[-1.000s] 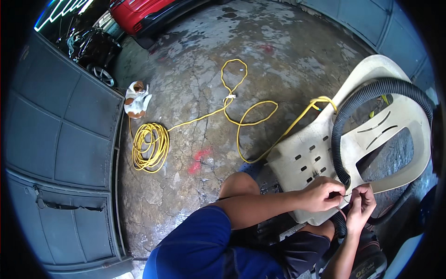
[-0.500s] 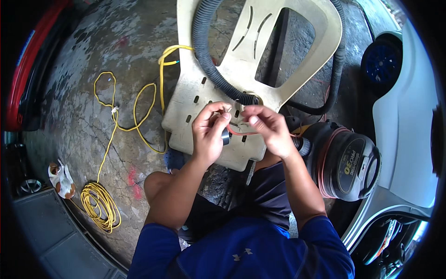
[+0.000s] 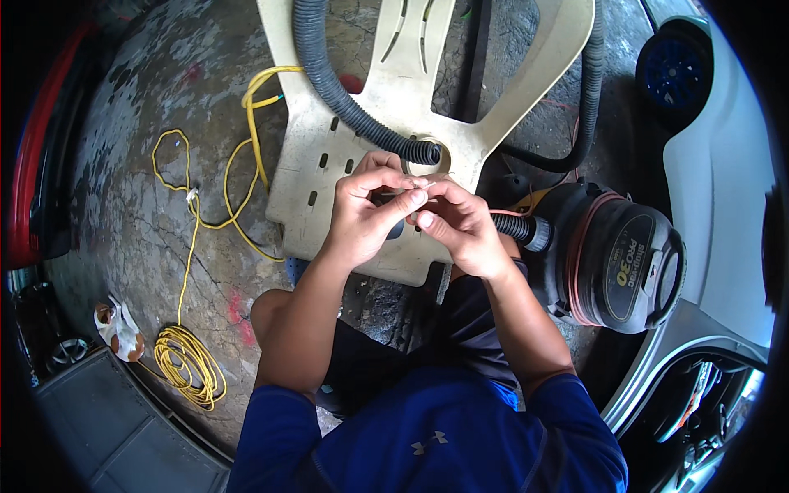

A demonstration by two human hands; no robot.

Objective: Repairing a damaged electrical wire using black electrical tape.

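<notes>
Thin wire (image 3: 429, 186), pale, up at the fingertips over the chair (image 3: 300, 177) seat.
L hand (image 3: 362, 215) pinches it b/w thumb & index; R hand (image 3: 467, 232) has index against it, thumb apart, can't tell if R fingers grip. Prog: looks mid-handling; wire's end is in hand, no finished join visible, can't tell how much is left. Chair's smooth, off-white plastic w/ slots; black hose (image 3: 325, 74), ribbed & curved, lies across it. Vac (image 3: 625, 267) to R: rounded black plastic, red cord (image 3: 578, 263) wound round. Yellow cord (image 3: 190, 370) coiled on rough, stained concrete floor (image 3: 123, 189).
</notes>
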